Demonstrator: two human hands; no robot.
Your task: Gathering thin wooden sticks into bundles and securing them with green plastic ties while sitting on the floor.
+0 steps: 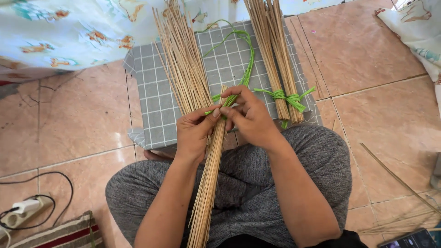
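Pale tan sticks, thin and straight, make up the bundle in hand (209,183). It runs from frame centre down to 6 o'clock, across the lap in grey trousers (239,183).

Left hand (195,133): knuckles up, forearm coming in from 7 o'clock. Fingers curl closed around the bundle's upper end, thumb tip pressed on the green string (243,69) where it crosses the sticks.

Right hand (250,117): forearm in from 5 o'clock, wrist bent inward. Thumb and forefinger are pinched closed on the string, just touching the left thumb; the other fingers are bent over the bundle top. I can't tell if they press on it.

The string loops away toward 12 o'clock over the grey checked cloth (156,101), lying slack.

Surroundings:
- Loose sticks (183,59) fan up from the hands to 11 o'clock, touching the left hand's side.
- Tied bundle (278,59) at 1 o'clock, knotted with green string, just beside the right hand but apart from it.
- Cloth edge falls at 9 o'clock and 3 o'clock of the hands; bare tiled floor (376,50) beyond on both sides.
- Printed fabric (59,32) closes off 10 to 12 o'clock.
- Power strip (18,212) with black cable at 8 o'clock, well apart.
- Stray sticks (399,181) on the floor at 4 o'clock, well apart.

Widest open floor: 3 o'clock and 9 o'clock.
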